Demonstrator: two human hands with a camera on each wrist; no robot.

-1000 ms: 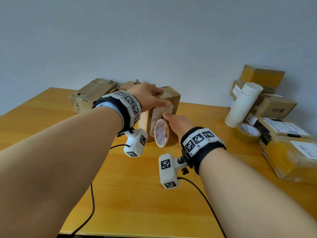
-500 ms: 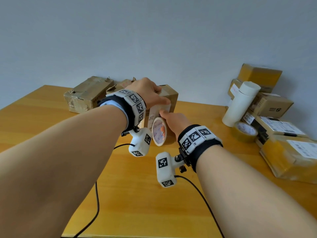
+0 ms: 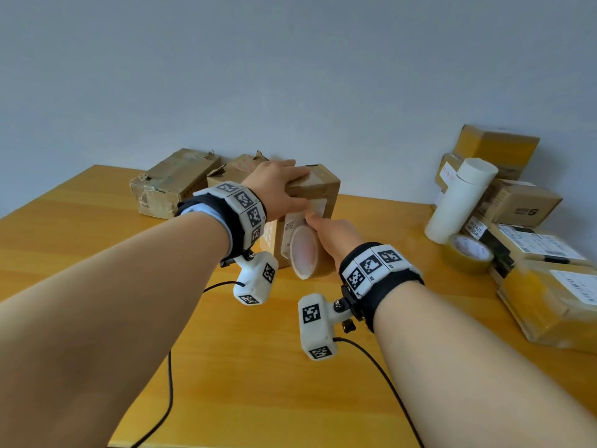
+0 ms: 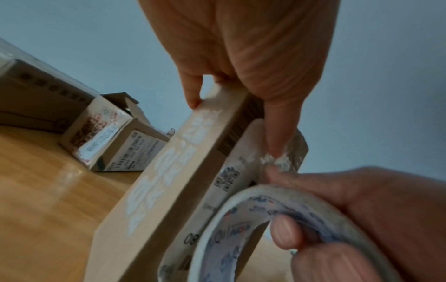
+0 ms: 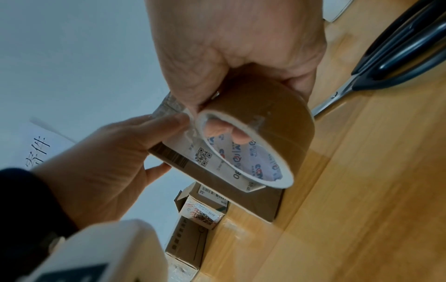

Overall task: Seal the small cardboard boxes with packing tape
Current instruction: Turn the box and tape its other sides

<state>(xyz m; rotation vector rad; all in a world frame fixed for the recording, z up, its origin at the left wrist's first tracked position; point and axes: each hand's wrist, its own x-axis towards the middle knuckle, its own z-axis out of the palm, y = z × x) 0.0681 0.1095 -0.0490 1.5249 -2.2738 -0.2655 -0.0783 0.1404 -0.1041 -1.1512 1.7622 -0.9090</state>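
Holding: my left hand point(image 3: 277, 185) clamped the upright cardboard box point(image 3: 323, 192) at centre frame, fingers laid over its top, thumb pressed on its near face.
Tape: my right hand point(image 3: 336, 231) gripped the brown packing-tape roll point(image 5: 263, 122), fingers curled through its core, roll held against the box's near face beside the white label point(image 4: 231, 171).
Table: the box stood on the wooden table point(image 3: 258, 367).
Upper left: two more small cartons point(image 3: 171, 185) sat behind.
Right edge: a stack of parcels point(image 3: 523, 202), a white tube point(image 3: 458, 202), a second tape roll point(image 3: 470, 253).
Right wrist view: black-handled scissors point(image 5: 395, 53) lay upper right.
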